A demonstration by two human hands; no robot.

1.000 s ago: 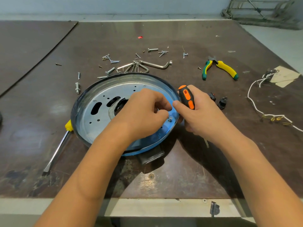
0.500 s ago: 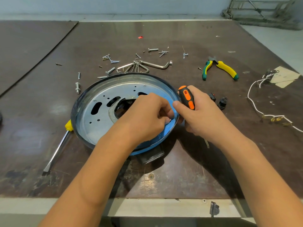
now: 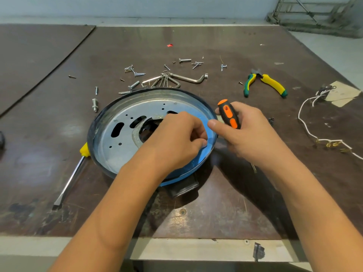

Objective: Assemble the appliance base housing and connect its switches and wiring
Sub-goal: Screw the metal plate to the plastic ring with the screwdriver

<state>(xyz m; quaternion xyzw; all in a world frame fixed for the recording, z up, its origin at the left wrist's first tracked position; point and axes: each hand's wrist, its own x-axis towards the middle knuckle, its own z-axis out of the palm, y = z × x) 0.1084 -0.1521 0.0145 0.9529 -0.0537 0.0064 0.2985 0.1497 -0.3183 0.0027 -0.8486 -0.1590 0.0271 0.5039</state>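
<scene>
Hands at the base housing [image 3: 125,154] on the table [image 3: 216,203].
My right hand [image 3: 253,134] grasps the orange screwdriver [image 3: 228,114] beside the rim; my left hand [image 3: 176,140] curls inside it, holding what, I cannot tell.

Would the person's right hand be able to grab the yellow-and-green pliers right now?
Probably not at once: the right hand grips the orange-and-black screwdriver, so it is full. The way looks free, though; the yellow-and-green pliers lie on the brown table beyond that hand with nothing between.
</scene>
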